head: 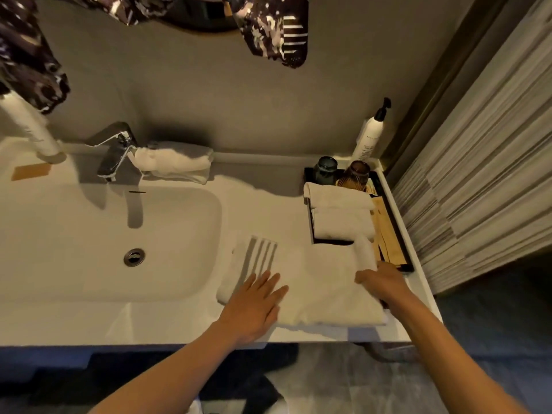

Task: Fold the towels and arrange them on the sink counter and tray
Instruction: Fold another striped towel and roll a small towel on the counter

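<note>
The white towel [316,282] lies spread on the counter [167,321] to the right of the sink basin [89,243], its near edge close to the counter's front lip and its far right corner lapping up against the black tray [397,231]. Its long axis runs left to right, with a ribbed band at the left end pointing away toward the wall.

The left hand [254,306] rests flat on the towel's near left part, fingers spread and straight, gripping nothing. The right hand [380,283] is at the right edge with its fingers curled around the raised corner of cloth (whether it actually pinches the fabric I cannot tell).

This looks like a fold in progress. To do it well, the flat hand should pin the cloth while the other carries the right edge across to the left, matching edges before pressing the crease, and keeping the cloth out of the basin.

Two rolled towels [340,216] already sit in the tray, near two tumblers [343,171]; another folded towel [173,162] lies by the faucet [116,150].
</note>
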